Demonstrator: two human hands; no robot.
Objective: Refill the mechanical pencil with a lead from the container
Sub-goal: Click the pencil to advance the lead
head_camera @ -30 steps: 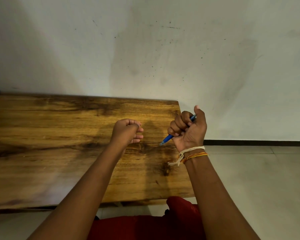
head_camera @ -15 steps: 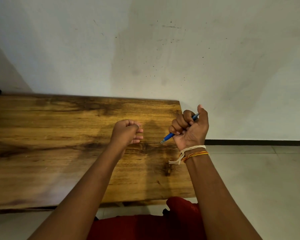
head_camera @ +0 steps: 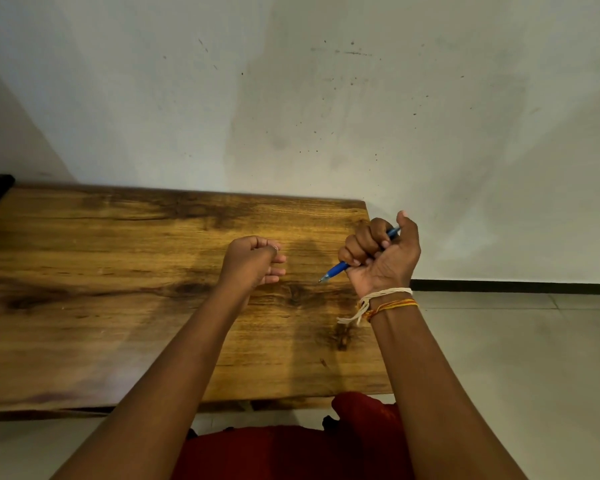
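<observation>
Blue and slim, the mechanical pencil (head_camera: 340,268) sits clenched in the right hand's (head_camera: 381,259) fist above the wooden table's (head_camera: 118,306) right end, tip slanting down toward the boards. The left hand (head_camera: 252,261) hovers over the table beside that tip, fingers curled; whether it pinches a lead is too small to tell, and no container shows. Any lead there could snap or drop unseen onto the grain.
</observation>
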